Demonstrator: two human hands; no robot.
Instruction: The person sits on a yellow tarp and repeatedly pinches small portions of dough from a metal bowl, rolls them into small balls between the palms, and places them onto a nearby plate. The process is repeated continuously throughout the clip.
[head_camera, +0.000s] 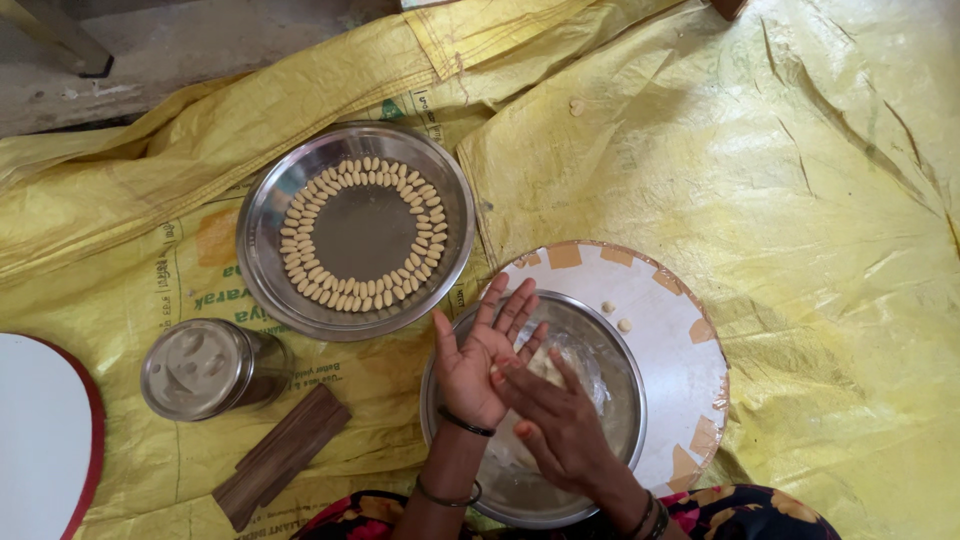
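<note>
Overhead view of two hands working a small piece of dough (541, 366) above a steel bowl (612, 372). The left hand (478, 362) is open, palm up, fingers spread and pointing away from the person toward the top of the view. The right hand (556, 424) lies across it with fingers extended flat, pressing the pale dough against the left palm; neither hand is closed into a fist. Only a small part of the dough shows between the hands, so its long axis cannot be told. The bowl rests on a round white board (668, 330) with taped edges, which carries two tiny dough bits (615, 316).

To the upper left, well apart from the hands, a steel plate (270, 205) holds a ring of small oblong dough pieces (362, 235), each with its long axis pointing radially toward the plate's centre. A lidded steel jar (203, 368) and a dark wooden strip (281, 455) lie at lower left. All rest on a yellow woven sheet (800, 200) spread over the floor.
</note>
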